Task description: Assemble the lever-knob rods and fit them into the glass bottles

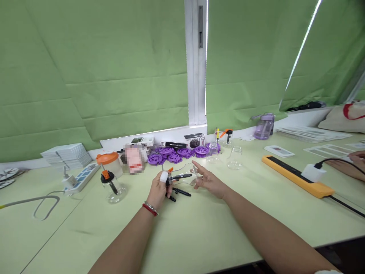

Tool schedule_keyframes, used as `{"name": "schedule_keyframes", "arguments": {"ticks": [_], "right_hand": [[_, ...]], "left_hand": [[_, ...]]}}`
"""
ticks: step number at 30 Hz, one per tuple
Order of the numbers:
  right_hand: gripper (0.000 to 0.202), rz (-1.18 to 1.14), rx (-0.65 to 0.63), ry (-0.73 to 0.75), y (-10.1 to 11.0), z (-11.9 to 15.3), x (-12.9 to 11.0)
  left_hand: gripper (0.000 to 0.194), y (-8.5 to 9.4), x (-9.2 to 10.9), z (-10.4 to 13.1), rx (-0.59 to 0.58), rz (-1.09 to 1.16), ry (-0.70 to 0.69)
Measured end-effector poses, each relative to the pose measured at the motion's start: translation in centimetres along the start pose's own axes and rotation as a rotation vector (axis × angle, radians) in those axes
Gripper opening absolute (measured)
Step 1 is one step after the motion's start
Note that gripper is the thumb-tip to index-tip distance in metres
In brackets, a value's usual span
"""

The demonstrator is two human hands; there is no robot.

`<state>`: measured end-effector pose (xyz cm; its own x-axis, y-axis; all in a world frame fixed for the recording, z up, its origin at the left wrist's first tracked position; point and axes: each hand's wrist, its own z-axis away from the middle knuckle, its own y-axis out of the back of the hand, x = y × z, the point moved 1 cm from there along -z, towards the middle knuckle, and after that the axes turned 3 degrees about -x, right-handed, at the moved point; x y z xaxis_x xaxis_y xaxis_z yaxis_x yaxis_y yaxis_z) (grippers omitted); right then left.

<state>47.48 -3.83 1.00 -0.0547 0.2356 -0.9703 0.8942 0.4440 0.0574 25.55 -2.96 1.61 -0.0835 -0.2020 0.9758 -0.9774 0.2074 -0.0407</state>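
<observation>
My left hand (158, 189) is closed round the black and orange top of a clear glass jar (185, 177) lying sideways above the table. A black rod shows inside the jar. My right hand (209, 180) holds the jar's base between thumb and fingers. Black rod-like parts (181, 191) lie on the table just under the jar. To the left, a similar glass jar (116, 194) stands upright with a black and orange top. Two clear glass jars without tops, one of them (235, 159) nearer, stand behind my right hand.
Purple round parts (173, 156) lie along the wall. An orange-lidded container (112, 165) and a white power strip (84, 178) are at left. At right are an orange power strip (296, 176), a purple bottle (262, 127) and another person's hand (358, 158).
</observation>
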Motion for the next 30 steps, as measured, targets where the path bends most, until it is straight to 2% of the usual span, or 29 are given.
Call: {"name": "schedule_keyframes", "arguments": {"ticks": [7,12,16,19,27,30], "right_hand": [[0.061,-0.017,0.081,-0.125,0.0,-0.3,1.0],[0.068,-0.056,-0.007,-0.155,-0.2,-0.1,0.8],[0.088,-0.08,-0.063,-0.048,-0.2,0.2,-0.1],[0.083,-0.054,-0.046,0.002,-0.1,0.2,-0.3],[0.071,-0.13,0.076,-0.106,-0.1,-0.4,1.1],[0.074,-0.109,0.044,-0.127,-0.2,-0.4,1.0]], "left_hand": [[0.039,-0.4,0.3,0.6,-0.071,-0.101,-0.02],[0.039,0.0,0.3,0.3,-0.03,-0.073,-0.022],[0.037,0.3,0.2,0.0,0.0,-0.041,-0.034],[0.038,0.1,0.2,0.0,-0.012,-0.04,-0.023],[0.038,-0.7,0.3,0.6,-0.027,-0.073,-0.02],[0.038,-0.5,0.2,0.4,-0.014,-0.062,-0.021]]}}
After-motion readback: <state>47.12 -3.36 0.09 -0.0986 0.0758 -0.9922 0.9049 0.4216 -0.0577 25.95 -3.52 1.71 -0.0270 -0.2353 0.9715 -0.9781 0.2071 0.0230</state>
